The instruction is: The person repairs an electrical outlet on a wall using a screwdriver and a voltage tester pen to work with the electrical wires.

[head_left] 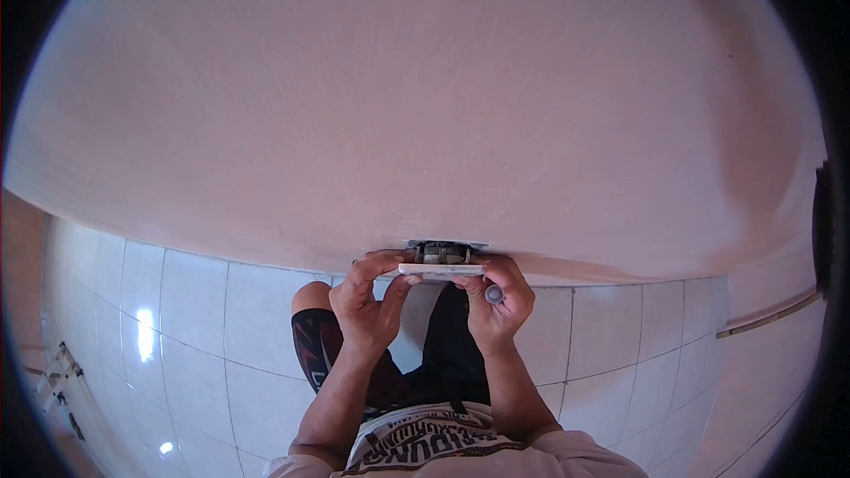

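A white electrical wall plate (442, 270), seen edge-on, stands just off the wall with its dark mechanism (443, 252) facing a recess there. Whether it is a switch or a socket does not show. My left hand (367, 296) pinches its left end between thumb and fingers. On the other end, my right hand (500, 301) grips the plate the same way. A tool with a round, greyish handle end (494, 294), possibly a screwdriver, is also tucked in my right hand; its shaft is hidden.
The pinkish plastered wall (425, 106) fills the upper view. White tiles (266, 319) cover the floor around my legs. A metal frame like a ladder (64, 381) is at the far left. A dark object (823, 230) and a brown strip (768, 315) are at the right.
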A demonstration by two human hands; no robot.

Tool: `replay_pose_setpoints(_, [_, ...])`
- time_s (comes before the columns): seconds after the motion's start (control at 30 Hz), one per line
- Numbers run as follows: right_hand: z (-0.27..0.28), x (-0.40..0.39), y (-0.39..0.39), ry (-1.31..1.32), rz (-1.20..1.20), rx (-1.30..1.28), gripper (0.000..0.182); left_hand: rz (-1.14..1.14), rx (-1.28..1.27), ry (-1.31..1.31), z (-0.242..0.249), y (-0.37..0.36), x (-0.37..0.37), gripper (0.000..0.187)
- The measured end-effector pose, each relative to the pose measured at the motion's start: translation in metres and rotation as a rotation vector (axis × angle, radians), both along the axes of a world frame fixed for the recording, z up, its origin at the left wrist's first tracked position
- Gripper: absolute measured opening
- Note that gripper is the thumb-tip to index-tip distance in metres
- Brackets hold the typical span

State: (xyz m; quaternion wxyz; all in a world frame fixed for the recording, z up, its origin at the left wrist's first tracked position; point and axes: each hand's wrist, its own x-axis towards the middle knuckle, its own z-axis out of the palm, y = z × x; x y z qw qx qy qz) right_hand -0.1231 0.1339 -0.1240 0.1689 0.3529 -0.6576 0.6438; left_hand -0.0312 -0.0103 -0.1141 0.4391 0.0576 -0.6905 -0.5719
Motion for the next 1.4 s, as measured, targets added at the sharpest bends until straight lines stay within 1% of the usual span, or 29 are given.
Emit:
replay_pose_setpoints(0.13, [0.009,0.008,0.0,-0.168,-0.019,-0.01,0.025,0.011,0.018,-0.027,0.002,0.0,0.002,0.029])
replay_pose_setpoints(0.37, [0.004,0.01,-0.002,-0.232,-0.048,-0.028,0.023,0.0,0.085,-0.051,0.006,0.006,0.003,0.028])
replay_pose_setpoints(0.5, [0.003,0.014,-0.007,-0.253,-0.075,-0.063,0.021,0.011,0.042,-0.03,0.006,0.004,0.0,0.028])
replay_pose_setpoints(0.57, [0.009,0.016,-0.006,-0.284,-0.049,-0.063,0.02,0.033,-0.006,-0.01,0.011,0.004,-0.002,0.028])
replay_pose_setpoints(0.67, [0.013,0.014,-0.002,-0.303,-0.016,-0.041,0.02,-0.028,0.139,0.002,-0.002,0.006,-0.002,0.028])
replay_pose_setpoints(0.8, [0.008,0.009,-0.002,-0.238,-0.008,-0.045,0.02,-0.038,0.114,-0.037,0.005,0.002,0.0,0.027])
replay_pose_setpoints(0.9, [0.019,0.014,-0.002,-0.355,0.028,-0.068,0.022,-0.008,0.097,-0.053,0.007,0.004,0.003,0.026])
replay_pose_setpoints(1.0, [0.028,0.009,0.005,-0.3,0.036,0.042,0.022,0.009,0.095,-0.034,0.003,0.004,0.0,0.026])
replay_pose_setpoints(1.1, [0.037,0.014,0.005,-0.474,0.102,-0.012,0.022,-0.018,0.116,-0.053,0.004,0.0,0.002,0.025])
replay_pose_setpoints(1.2, [0.015,0.005,0.01,-0.285,0.119,0.075,0.017,-0.055,0.082,-0.045,-0.002,-0.006,0.003,0.025])
replay_pose_setpoints(1.3, [-0.001,0.013,0.003,-0.224,0.046,-0.049,0.019,-0.093,0.083,-0.004,-0.012,-0.009,0.002,0.026])
replay_pose_setpoints(1.4, [-0.011,0.022,-0.007,-0.222,0.02,-0.135,0.022,-0.093,0.074,0.038,-0.023,-0.008,0.002,0.027])
